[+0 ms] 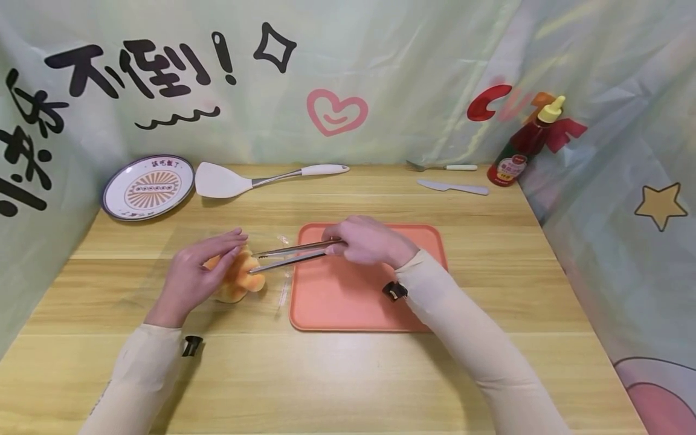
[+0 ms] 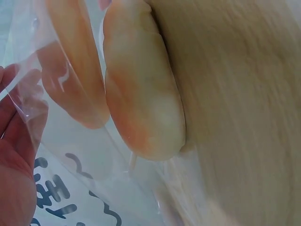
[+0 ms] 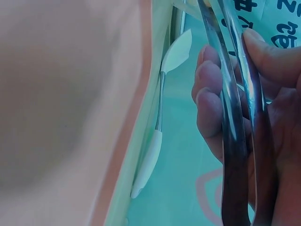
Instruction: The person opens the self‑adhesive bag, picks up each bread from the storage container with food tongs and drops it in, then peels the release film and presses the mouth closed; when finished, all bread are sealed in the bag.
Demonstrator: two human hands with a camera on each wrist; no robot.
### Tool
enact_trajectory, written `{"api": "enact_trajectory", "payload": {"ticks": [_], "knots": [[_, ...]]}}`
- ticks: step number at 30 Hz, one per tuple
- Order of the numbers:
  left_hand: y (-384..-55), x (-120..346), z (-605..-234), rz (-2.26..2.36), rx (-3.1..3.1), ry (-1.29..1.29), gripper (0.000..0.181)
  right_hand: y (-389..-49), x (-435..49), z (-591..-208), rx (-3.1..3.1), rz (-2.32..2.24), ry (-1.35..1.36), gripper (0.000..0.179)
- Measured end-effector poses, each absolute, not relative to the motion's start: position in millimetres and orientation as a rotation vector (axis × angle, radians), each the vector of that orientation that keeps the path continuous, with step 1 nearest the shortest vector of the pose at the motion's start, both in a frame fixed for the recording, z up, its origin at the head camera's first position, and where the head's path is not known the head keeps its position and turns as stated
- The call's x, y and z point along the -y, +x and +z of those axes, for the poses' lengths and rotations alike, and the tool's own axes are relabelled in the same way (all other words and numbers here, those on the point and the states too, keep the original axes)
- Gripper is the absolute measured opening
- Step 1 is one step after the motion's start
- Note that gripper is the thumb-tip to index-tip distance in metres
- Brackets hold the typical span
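Note:
My left hand (image 1: 198, 269) is beside the bread rolls (image 1: 231, 290) at the left of the table. Its fingers are extended and lift the edge of a clear plastic bag (image 2: 123, 175), as the left wrist view shows. Two long golden rolls appear there, the nearer bread roll (image 2: 143, 89) lying along the wood. My right hand (image 1: 367, 241), above the orange tray (image 1: 370, 311), grips metal tongs (image 1: 296, 258) between thumb and fingers. The tongs point left, their arms apart, with the tips at the bread. Part of the bread is hidden behind my left hand.
Along the back stand a white plate (image 1: 114, 196) and a white spatula (image 1: 223, 181). A fork (image 1: 459, 167), a table knife (image 1: 454, 186) and a red sauce bottle (image 1: 513, 157) with a yellow cap are at the back right. Printed cloth walls the table's back and sides.

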State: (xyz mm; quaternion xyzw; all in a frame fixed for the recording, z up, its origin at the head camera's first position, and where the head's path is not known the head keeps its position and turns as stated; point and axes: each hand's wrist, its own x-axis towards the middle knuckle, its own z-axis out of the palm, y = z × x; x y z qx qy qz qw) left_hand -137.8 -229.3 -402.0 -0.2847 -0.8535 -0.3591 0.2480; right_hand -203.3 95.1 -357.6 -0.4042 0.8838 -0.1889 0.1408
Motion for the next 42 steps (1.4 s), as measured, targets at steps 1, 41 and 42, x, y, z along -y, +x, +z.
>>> {"api": "enact_trajectory", "payload": {"ticks": [1, 41, 42], "knots": [[-137.9, 229.3, -402.1, -0.981, 2.322, -0.777, 0.030, -203.4, -94.7, -357.7, -2.550, -0.546, -1.166, 0.010], [-140.4, 224.1, -403.3, -0.950, 2.330, -0.763, 0.035, -202.5, -75.1, -367.3, -2.559, -0.568, -1.167, 0.007], [-140.4, 224.5, -403.9, -0.944, 2.335, -0.761, 0.034, -202.5, -74.5, -368.0, -2.560, -0.570, -1.163, 0.007]]}}
